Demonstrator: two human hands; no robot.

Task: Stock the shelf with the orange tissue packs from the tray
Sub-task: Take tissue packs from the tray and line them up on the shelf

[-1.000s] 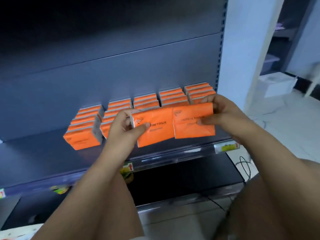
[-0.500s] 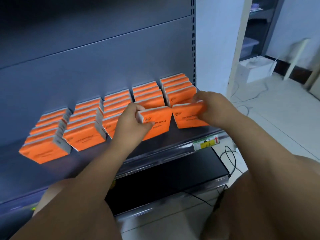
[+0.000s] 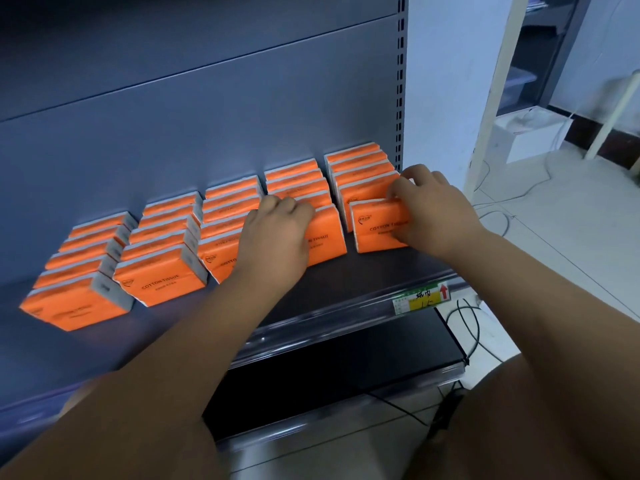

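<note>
Left grip (image 3: 277,233) curls its fingers over the top edge of the left pack (image 3: 327,237) and holds it upright on the shelf (image 3: 363,278), at the front of the second row from the right. Right grip (image 3: 429,209) pinches the right pack (image 3: 377,226), fingers over its top and thumb on its printed face, at the front of the rightmost row. Behind both grips the stocked packs (image 3: 162,254) stand in five rows that run back to the grey rear panel. Just beyond the right grip rises the slotted upright (image 3: 401,81). Below that grip a yellow price label (image 3: 422,299) sits in the shelf's front rail, with a black lower shelf (image 3: 329,375) under it and cables (image 3: 467,323) on the floor. A second ago both packs hung side by side in the air ahead of the rows. Now each stands on the shelf, apart from the other.
</note>
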